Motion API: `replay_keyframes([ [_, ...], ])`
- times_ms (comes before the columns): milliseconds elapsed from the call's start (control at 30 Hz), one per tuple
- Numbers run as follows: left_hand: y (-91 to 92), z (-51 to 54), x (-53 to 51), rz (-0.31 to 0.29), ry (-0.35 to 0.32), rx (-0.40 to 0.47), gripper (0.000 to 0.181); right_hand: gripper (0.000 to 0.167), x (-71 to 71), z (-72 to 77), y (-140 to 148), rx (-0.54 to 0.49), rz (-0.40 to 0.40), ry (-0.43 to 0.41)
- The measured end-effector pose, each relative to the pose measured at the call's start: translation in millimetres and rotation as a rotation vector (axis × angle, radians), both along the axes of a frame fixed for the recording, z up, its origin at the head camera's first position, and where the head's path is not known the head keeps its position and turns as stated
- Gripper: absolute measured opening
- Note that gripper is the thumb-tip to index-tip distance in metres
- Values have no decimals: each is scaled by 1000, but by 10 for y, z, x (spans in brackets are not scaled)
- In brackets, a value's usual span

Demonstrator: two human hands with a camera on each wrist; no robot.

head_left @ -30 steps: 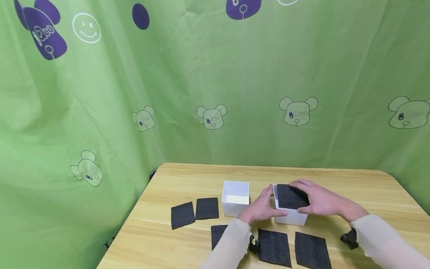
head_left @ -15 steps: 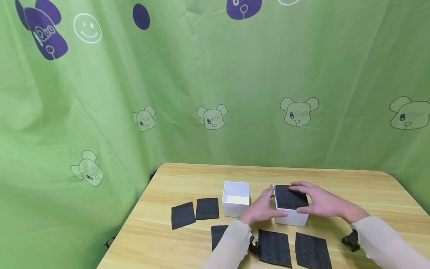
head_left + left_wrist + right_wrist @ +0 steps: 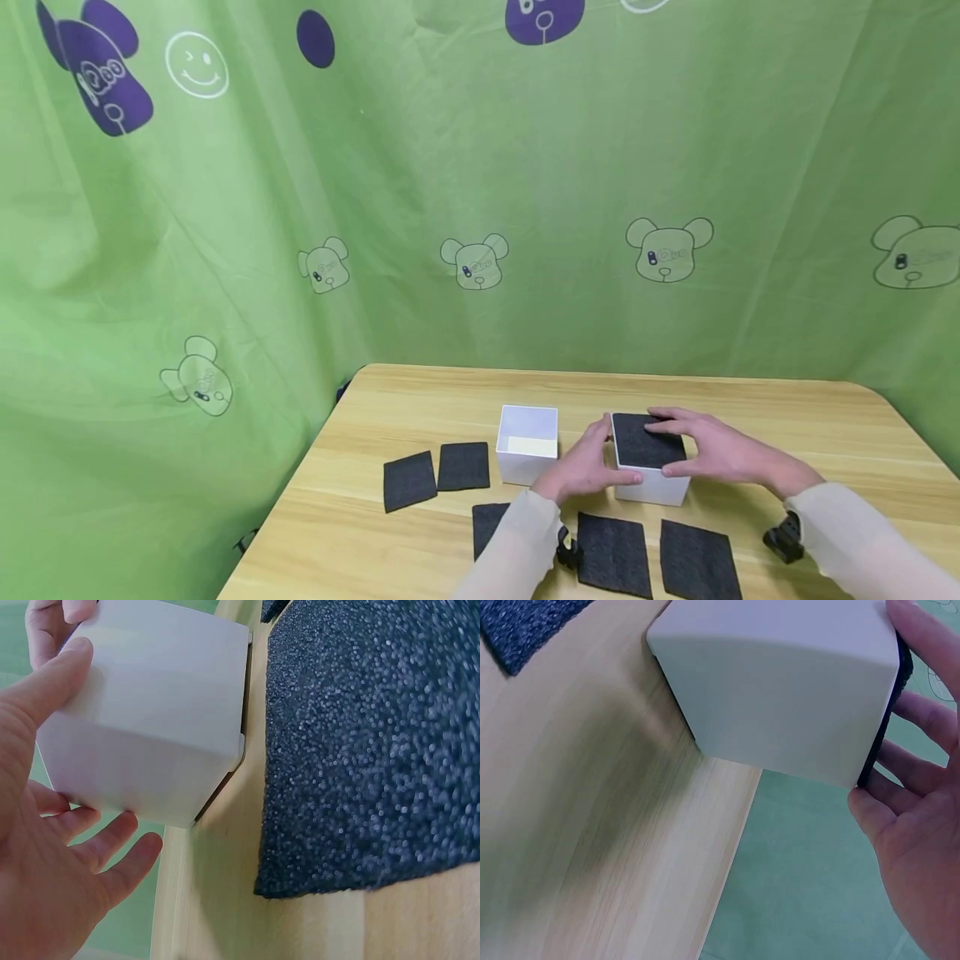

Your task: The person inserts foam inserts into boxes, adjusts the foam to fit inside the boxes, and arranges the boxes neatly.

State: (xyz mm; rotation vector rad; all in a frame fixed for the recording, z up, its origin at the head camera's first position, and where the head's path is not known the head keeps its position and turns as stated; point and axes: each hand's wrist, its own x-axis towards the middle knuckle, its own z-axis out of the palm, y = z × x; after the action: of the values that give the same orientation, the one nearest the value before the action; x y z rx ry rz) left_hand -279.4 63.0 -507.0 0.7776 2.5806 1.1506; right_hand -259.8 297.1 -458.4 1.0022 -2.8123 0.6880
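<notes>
A black textured square [image 3: 647, 442] lies level across the top of the right-hand white box [image 3: 651, 489]. My left hand [image 3: 588, 462] grips the box's left side, its thumb on the near wall; the left wrist view shows that hand [image 3: 56, 862] with fingers spread along the box [image 3: 157, 690]. From the right, my right hand [image 3: 723, 452] rests its fingers on the square, thumb at the near rim. In the right wrist view, the fingers of this hand [image 3: 930, 840] touch the dark edge of the square [image 3: 881, 735] over the box wall [image 3: 780, 690]. The box's inside is hidden.
Left of the hands stands another white box [image 3: 527, 467], open-topped. Black squares lie on the wooden table [image 3: 360, 533]: two at the left [image 3: 408, 481] [image 3: 463, 466], one partly under the left sleeve [image 3: 489, 525], two nearer the front [image 3: 613, 552] [image 3: 699, 560]. A green curtain [image 3: 420, 167] hangs behind.
The black square on the box has moved left and settled level over the opening, covering the gap at its left. My right fingers have shifted slightly over it; my left hand has stayed in place.
</notes>
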Motion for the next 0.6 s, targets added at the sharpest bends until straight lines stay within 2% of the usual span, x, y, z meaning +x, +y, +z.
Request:
replay_keyframes([
  [367,-2,2,-3,-2,12,21,104,46,61,-96,3,34,10,154],
  [600,3,2,-1,-2,11,21,104,45,101,-192,26,21,-16,171],
])
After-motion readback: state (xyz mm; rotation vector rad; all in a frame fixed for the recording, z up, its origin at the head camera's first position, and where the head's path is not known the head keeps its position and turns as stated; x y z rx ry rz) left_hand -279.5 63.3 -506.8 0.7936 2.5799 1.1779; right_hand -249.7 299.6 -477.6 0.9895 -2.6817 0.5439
